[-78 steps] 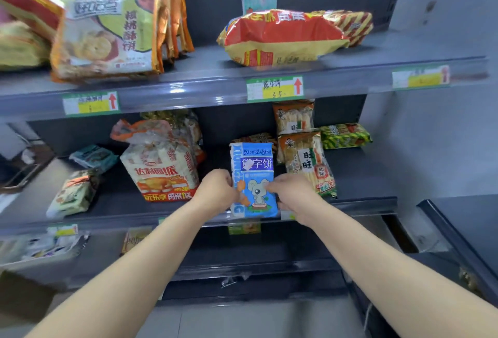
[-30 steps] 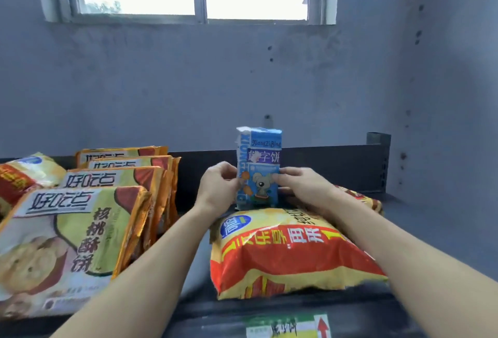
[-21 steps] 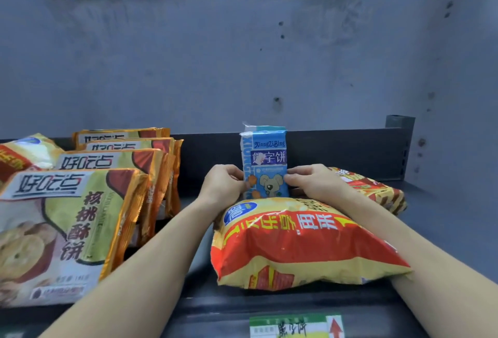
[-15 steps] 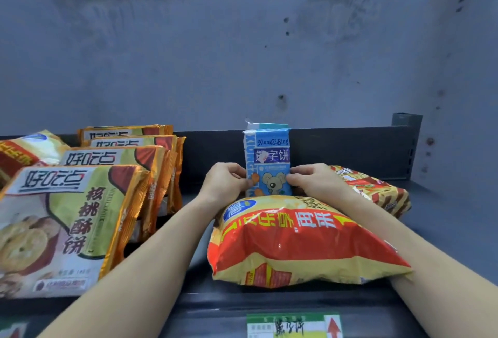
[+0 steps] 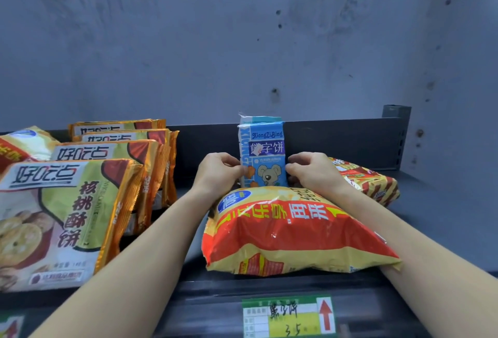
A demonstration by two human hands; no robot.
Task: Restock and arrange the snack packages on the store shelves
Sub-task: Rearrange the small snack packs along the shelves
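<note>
We are holding a tall blue snack pack (image 5: 262,154) of glossy plastic, cartoon animal on its face, upright at the rear of the dark metal shelf (image 5: 444,219), its back just before the black back panel (image 5: 345,141). The left hand (image 5: 218,172) is pinching its left edge and the right hand (image 5: 314,173) its right edge, fingers curled, so the hands are standing apart with the pack between them. Its foot is hidden behind a large red-and-yellow plastic bag (image 5: 291,232) lying flat, whose front edge is reaching the shelf lip above a green-and-yellow price label (image 5: 288,316). A striped red-and-yellow bag (image 5: 369,182) is lying just right of the right hand. Orange-and-green foil cookie packs (image 5: 72,211) are standing in a row at left; our left forearm is passing through the gap beside them. Bare shelf is lying open at the far right.
</note>
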